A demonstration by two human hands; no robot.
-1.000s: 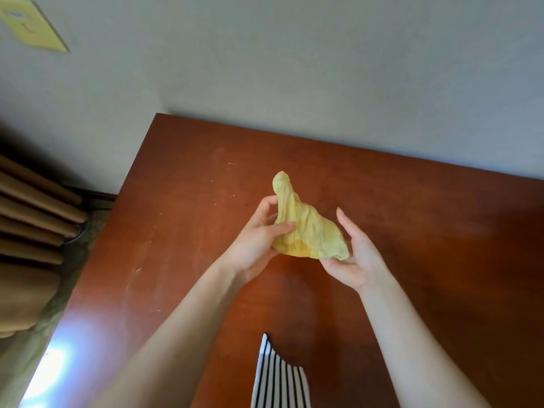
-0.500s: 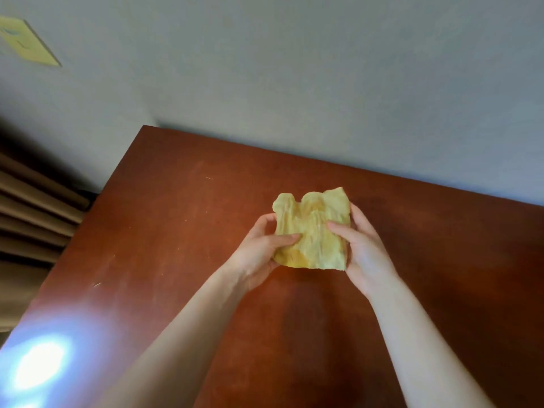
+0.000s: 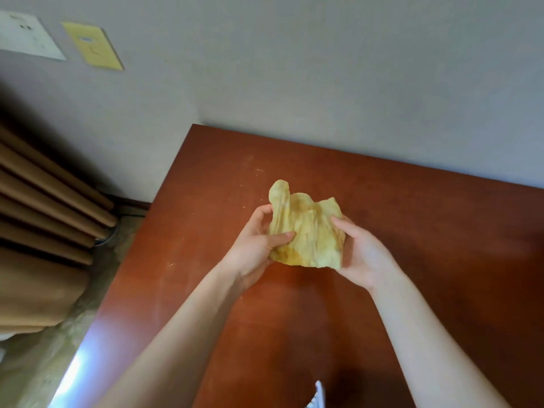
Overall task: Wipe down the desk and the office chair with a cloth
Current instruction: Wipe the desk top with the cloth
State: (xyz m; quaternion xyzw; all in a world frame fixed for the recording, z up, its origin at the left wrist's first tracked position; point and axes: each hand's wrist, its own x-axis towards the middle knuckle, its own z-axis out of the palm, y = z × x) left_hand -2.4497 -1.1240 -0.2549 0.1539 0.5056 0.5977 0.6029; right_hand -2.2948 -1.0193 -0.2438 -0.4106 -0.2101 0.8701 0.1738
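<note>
A crumpled yellow cloth (image 3: 309, 231) is held above the reddish-brown wooden desk (image 3: 206, 260), between both hands. My left hand (image 3: 253, 245) grips its left side, thumb across the front and fingers curled behind. My right hand (image 3: 362, 254) holds the right side, thumb pressed on the front. One corner of the cloth sticks up at the top left. Small pale specks lie on the desk's far left part. No office chair is in view.
A grey wall (image 3: 323, 69) runs behind the desk, with a yellow plate (image 3: 92, 45) and a white plate (image 3: 26, 36) on it. Brown curtains (image 3: 44, 207) hang at the left over a patterned floor (image 3: 44, 363). Striped fabric (image 3: 318, 399) shows at the bottom edge.
Both hands have reworked the cloth from a pointed fold into a wider bunch. The view has swung left, so the desk's corner and the wall plates now show.
</note>
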